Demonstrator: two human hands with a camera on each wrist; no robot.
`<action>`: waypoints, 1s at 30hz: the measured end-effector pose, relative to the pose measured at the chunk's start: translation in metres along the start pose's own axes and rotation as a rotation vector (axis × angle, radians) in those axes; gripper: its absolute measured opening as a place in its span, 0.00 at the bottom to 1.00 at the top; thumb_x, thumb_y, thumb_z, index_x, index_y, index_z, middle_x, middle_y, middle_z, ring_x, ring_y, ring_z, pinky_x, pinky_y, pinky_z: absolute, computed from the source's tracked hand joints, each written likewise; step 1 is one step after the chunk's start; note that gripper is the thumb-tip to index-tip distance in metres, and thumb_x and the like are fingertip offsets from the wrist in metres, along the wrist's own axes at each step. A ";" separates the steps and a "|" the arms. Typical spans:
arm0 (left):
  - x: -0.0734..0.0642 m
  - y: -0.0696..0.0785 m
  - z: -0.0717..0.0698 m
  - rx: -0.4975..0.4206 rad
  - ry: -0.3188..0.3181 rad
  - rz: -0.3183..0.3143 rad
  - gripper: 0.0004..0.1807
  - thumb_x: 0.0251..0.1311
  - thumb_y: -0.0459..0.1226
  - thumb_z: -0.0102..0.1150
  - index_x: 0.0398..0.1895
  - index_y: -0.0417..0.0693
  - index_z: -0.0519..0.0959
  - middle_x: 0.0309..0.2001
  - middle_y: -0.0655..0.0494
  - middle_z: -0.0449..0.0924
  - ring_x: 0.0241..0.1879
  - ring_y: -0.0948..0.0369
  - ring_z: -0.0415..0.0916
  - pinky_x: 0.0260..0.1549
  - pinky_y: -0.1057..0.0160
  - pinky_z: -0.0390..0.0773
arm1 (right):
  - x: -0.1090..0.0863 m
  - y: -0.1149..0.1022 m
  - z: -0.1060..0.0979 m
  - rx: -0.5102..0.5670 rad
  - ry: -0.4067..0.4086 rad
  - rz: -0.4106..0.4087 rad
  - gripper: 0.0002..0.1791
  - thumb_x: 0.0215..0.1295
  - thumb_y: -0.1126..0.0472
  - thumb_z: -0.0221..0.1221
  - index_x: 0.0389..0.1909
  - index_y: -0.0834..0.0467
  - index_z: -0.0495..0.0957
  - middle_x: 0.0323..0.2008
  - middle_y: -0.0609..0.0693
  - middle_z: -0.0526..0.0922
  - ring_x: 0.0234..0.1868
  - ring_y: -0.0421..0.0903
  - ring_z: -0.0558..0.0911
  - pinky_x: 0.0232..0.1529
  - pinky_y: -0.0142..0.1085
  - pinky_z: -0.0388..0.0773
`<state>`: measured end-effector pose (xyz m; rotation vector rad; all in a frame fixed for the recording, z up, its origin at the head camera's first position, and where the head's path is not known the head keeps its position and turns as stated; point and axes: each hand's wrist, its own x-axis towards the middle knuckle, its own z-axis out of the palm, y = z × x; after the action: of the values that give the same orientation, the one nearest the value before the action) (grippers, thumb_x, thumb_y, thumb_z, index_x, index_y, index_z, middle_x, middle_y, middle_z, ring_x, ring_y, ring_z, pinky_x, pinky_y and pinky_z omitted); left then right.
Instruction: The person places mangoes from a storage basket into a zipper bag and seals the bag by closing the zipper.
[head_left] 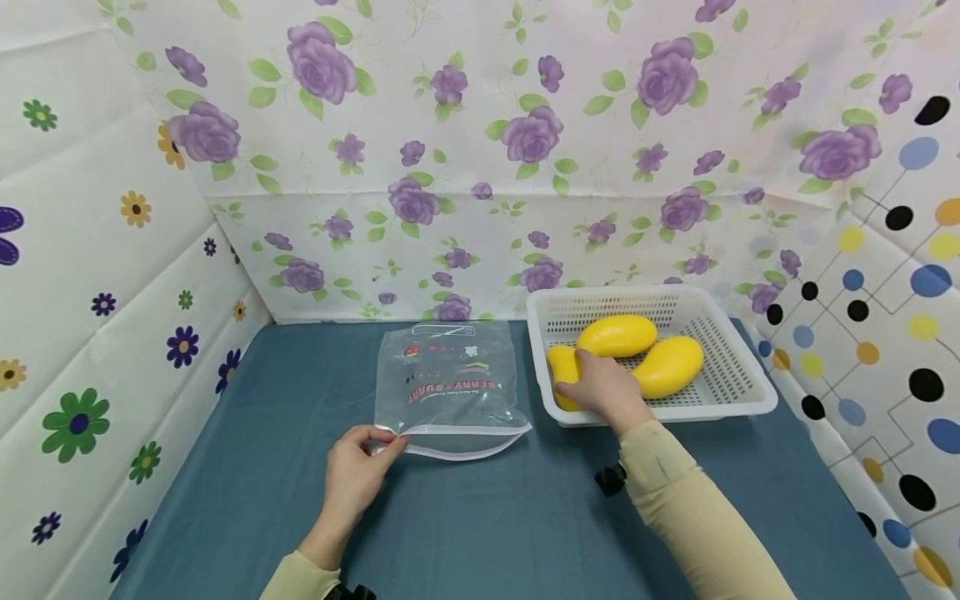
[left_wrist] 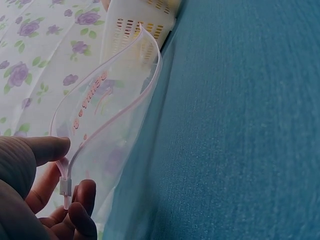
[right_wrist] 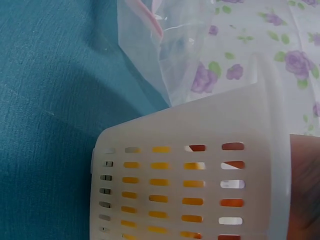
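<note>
A clear zip bag (head_left: 450, 400) with red print lies on the table, its white zip edge toward me and parted. My left hand (head_left: 354, 473) pinches the left end of that edge between thumb and fingers; a small slider (left_wrist: 65, 186) shows there in the left wrist view. To the right, my right hand (head_left: 606, 387) reaches into a white plastic basket (head_left: 738, 379) and grips the leftmost yellow mango (head_left: 562, 373), partly covering it. Beside that hand lie two more mangoes, one behind (head_left: 617, 335) and one to the right (head_left: 670, 367). In the right wrist view the basket wall hides most of the hand.
A blue-green cloth (head_left: 495, 533) covers the table. Behind it hangs a white sheet with purple roses (head_left: 412, 200); patterned sheets also close off the left and right sides. The basket stands near the back sheet, just right of the bag.
</note>
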<state>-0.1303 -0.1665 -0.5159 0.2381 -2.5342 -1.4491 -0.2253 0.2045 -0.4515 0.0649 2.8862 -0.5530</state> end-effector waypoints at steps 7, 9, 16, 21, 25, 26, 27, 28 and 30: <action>-0.001 0.001 0.000 0.005 -0.002 -0.005 0.09 0.60 0.39 0.80 0.34 0.43 0.90 0.35 0.51 0.79 0.24 0.57 0.68 0.22 0.62 0.67 | 0.004 -0.003 0.003 0.003 -0.019 0.018 0.50 0.69 0.42 0.67 0.83 0.61 0.59 0.67 0.69 0.76 0.56 0.64 0.78 0.62 0.63 0.71; -0.001 0.001 0.000 0.009 -0.001 -0.005 0.09 0.60 0.39 0.80 0.34 0.43 0.90 0.35 0.51 0.79 0.24 0.57 0.68 0.22 0.62 0.66 | 0.005 -0.003 0.003 0.000 -0.021 0.014 0.50 0.69 0.42 0.67 0.83 0.61 0.58 0.67 0.70 0.76 0.56 0.64 0.78 0.63 0.63 0.71; -0.001 0.000 0.001 0.012 -0.006 -0.008 0.08 0.61 0.39 0.80 0.34 0.44 0.90 0.35 0.51 0.79 0.23 0.57 0.68 0.22 0.62 0.67 | 0.006 -0.005 0.003 0.001 -0.045 0.014 0.51 0.68 0.45 0.67 0.84 0.61 0.57 0.67 0.69 0.76 0.56 0.64 0.78 0.64 0.61 0.72; -0.001 0.000 0.001 0.010 -0.009 -0.013 0.08 0.60 0.38 0.80 0.34 0.43 0.90 0.36 0.50 0.80 0.24 0.57 0.68 0.22 0.62 0.67 | 0.007 -0.005 0.004 0.010 -0.046 0.023 0.52 0.66 0.46 0.68 0.84 0.61 0.56 0.67 0.69 0.76 0.56 0.64 0.77 0.64 0.61 0.71; -0.001 0.000 0.002 0.008 -0.010 -0.018 0.08 0.60 0.38 0.80 0.34 0.43 0.90 0.36 0.50 0.80 0.25 0.57 0.68 0.22 0.62 0.67 | 0.009 -0.005 0.005 0.018 -0.040 0.027 0.52 0.66 0.48 0.69 0.84 0.61 0.56 0.67 0.69 0.76 0.56 0.64 0.76 0.64 0.61 0.70; -0.001 -0.001 0.002 0.007 -0.011 -0.018 0.08 0.60 0.38 0.80 0.34 0.43 0.90 0.36 0.50 0.80 0.25 0.57 0.68 0.22 0.62 0.67 | 0.010 -0.005 0.005 0.020 -0.040 0.027 0.52 0.65 0.48 0.69 0.84 0.61 0.56 0.67 0.69 0.76 0.55 0.64 0.76 0.64 0.61 0.70; -0.001 -0.001 0.002 0.006 -0.012 -0.019 0.08 0.61 0.38 0.80 0.34 0.44 0.90 0.36 0.50 0.80 0.25 0.57 0.68 0.22 0.62 0.67 | 0.010 -0.005 0.005 0.021 -0.040 0.027 0.52 0.65 0.48 0.69 0.84 0.61 0.56 0.67 0.69 0.76 0.55 0.64 0.76 0.64 0.61 0.70; -0.001 -0.001 0.002 0.005 -0.012 -0.019 0.08 0.61 0.39 0.80 0.34 0.44 0.90 0.36 0.51 0.80 0.25 0.58 0.68 0.22 0.62 0.67 | 0.011 -0.005 0.005 0.021 -0.040 0.026 0.52 0.65 0.48 0.69 0.84 0.62 0.56 0.67 0.69 0.76 0.55 0.64 0.76 0.64 0.61 0.70; -0.001 -0.002 0.002 0.005 -0.013 -0.018 0.08 0.61 0.39 0.80 0.34 0.44 0.90 0.36 0.51 0.80 0.25 0.58 0.68 0.23 0.62 0.67 | 0.011 -0.004 0.006 0.020 -0.040 0.025 0.52 0.66 0.48 0.69 0.84 0.62 0.56 0.67 0.69 0.76 0.55 0.64 0.76 0.63 0.61 0.71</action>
<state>-0.1301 -0.1655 -0.5189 0.2540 -2.5529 -1.4565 -0.2357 0.1984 -0.4578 0.0918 2.8372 -0.5716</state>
